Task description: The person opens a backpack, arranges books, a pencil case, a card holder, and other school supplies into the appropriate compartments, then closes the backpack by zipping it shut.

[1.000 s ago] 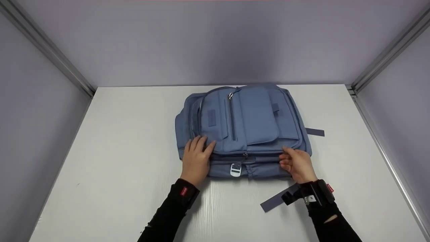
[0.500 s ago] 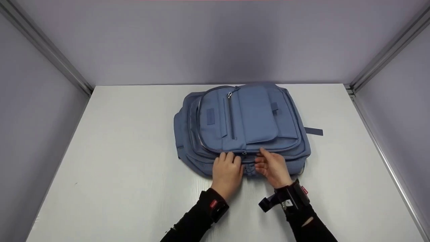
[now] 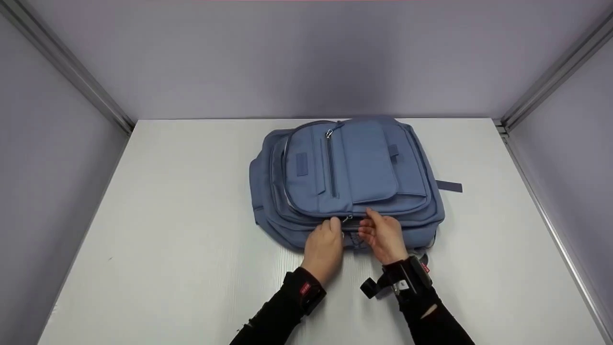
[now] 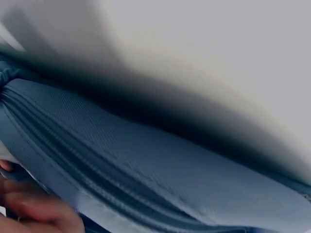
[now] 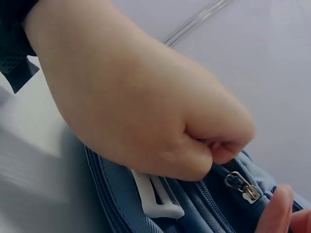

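A blue backpack (image 3: 354, 167) lies flat on the white table (image 3: 182, 215). Both my hands are at the middle of its near edge, close together. My left hand (image 3: 333, 226) is curled, and in the right wrist view it (image 5: 214, 151) pinches the bag's fabric (image 5: 194, 208) just left of a metal zipper pull (image 5: 243, 187). A white buckle (image 5: 155, 196) shows under that hand. My right hand (image 3: 368, 223) hovers just right of the zipper pull (image 3: 347, 219), fingers loosely bent and holding nothing. The left wrist view shows only blurred blue fabric (image 4: 170, 170) and fingertips (image 4: 39, 211).
A loose strap end (image 3: 448, 186) sticks out on the bag's right side. Another zipper pull (image 3: 328, 134) sits at the far end of the front pocket. Grey walls with metal rails (image 3: 72, 72) enclose the table on three sides.
Both hands left the bag's near corners and came together at the middle by the zipper pull. The left hand's fingers curled onto the fabric. The bag shifted slightly.
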The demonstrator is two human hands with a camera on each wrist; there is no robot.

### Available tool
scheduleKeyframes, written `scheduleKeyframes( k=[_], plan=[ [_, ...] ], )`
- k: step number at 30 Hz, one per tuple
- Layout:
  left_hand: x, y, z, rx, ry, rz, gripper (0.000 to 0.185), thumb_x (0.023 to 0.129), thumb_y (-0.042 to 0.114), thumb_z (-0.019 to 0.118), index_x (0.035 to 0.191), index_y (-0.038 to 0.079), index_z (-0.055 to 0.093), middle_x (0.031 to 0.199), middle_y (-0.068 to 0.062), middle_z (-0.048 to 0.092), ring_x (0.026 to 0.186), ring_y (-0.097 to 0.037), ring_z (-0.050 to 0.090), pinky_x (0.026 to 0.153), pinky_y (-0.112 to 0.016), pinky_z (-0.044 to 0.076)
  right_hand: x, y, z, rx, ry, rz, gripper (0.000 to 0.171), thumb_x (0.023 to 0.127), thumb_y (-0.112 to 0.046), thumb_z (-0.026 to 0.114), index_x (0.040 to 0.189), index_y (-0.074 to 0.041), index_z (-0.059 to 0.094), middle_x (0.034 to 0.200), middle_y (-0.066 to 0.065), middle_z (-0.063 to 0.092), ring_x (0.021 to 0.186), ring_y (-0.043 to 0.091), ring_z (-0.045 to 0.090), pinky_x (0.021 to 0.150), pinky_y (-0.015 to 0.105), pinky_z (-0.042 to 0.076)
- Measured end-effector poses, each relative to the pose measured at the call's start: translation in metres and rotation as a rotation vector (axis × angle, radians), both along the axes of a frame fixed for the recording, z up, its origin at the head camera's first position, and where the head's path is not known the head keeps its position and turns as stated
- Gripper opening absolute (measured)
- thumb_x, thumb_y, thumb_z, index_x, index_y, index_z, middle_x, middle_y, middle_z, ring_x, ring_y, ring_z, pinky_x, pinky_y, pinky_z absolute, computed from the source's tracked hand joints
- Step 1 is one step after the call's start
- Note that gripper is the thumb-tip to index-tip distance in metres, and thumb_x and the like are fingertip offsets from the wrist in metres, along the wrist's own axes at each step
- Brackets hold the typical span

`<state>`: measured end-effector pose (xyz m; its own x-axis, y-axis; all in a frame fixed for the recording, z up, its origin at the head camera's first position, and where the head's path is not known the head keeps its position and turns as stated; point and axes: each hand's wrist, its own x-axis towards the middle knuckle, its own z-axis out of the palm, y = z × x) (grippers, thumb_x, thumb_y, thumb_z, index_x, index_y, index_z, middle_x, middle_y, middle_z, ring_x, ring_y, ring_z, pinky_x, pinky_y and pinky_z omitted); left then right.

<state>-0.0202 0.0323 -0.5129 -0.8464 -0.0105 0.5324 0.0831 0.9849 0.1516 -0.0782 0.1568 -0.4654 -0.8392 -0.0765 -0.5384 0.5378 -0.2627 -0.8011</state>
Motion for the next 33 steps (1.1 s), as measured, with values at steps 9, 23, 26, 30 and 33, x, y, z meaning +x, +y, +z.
scheduleKeyframes(
  k=[9, 23, 26, 30, 33],
  plan=[
    [-0.002, -0.011, 0.006, 0.025, 0.084, -0.072, 0.019, 0.092, 0.019, 0.068, 0.079, 0.011, 0.057, 0.060, -0.001, 0.060, 0.049, -0.018, 0.057, 0.046, -0.032, 0.046, -0.004, 0.006, 0.002, 0.009, -0.008, 0.002, 0.021, 0.101, -0.013, 0.052, 0.082, -0.004, 0.057, 0.061, -0.004, 0.059, 0.052, 0.005, 0.056, 0.053, 0.016, 0.050],
    [0.005, -0.055, 0.000, 0.070, 0.230, -0.143, 0.032, 0.076, 0.009, 0.078, 0.065, 0.010, 0.047, 0.049, 0.001, 0.047, 0.039, -0.014, 0.046, 0.038, -0.029, 0.037, -0.037, 0.057, 0.007, 0.131, 0.009, 0.132, 0.033, 0.099, -0.010, 0.049, 0.067, -0.008, 0.059, 0.057, -0.005, 0.056, 0.049, 0.006, 0.055, 0.050, 0.017, 0.050],
    [0.006, -0.062, 0.001, 0.070, 0.221, -0.163, 0.033, 0.076, 0.009, 0.077, 0.065, 0.009, 0.047, 0.049, 0.001, 0.044, 0.039, -0.014, 0.045, 0.039, -0.029, 0.036, -0.051, 0.074, 0.010, 0.132, -0.004, 0.215, 0.036, 0.098, -0.010, 0.048, 0.064, -0.010, 0.059, 0.055, -0.006, 0.055, 0.047, 0.005, 0.054, 0.049, 0.016, 0.048],
    [0.004, -0.066, 0.001, 0.042, 0.210, -0.195, 0.033, 0.078, 0.011, 0.077, 0.064, 0.011, 0.047, 0.049, 0.003, 0.043, 0.040, -0.013, 0.046, 0.039, -0.028, 0.036, -0.068, 0.088, 0.013, 0.128, -0.043, 0.302, 0.034, 0.097, -0.009, 0.048, 0.065, -0.011, 0.059, 0.054, -0.007, 0.056, 0.047, 0.004, 0.056, 0.049, 0.015, 0.048],
    [0.001, -0.068, 0.002, 0.040, 0.204, -0.186, 0.034, 0.080, 0.012, 0.077, 0.064, 0.011, 0.047, 0.049, 0.002, 0.043, 0.040, -0.014, 0.046, 0.040, -0.029, 0.036, -0.077, 0.092, 0.014, 0.112, -0.065, 0.300, 0.033, 0.097, -0.009, 0.048, 0.066, -0.011, 0.060, 0.054, -0.007, 0.056, 0.047, 0.003, 0.056, 0.049, 0.015, 0.048]
  ],
)
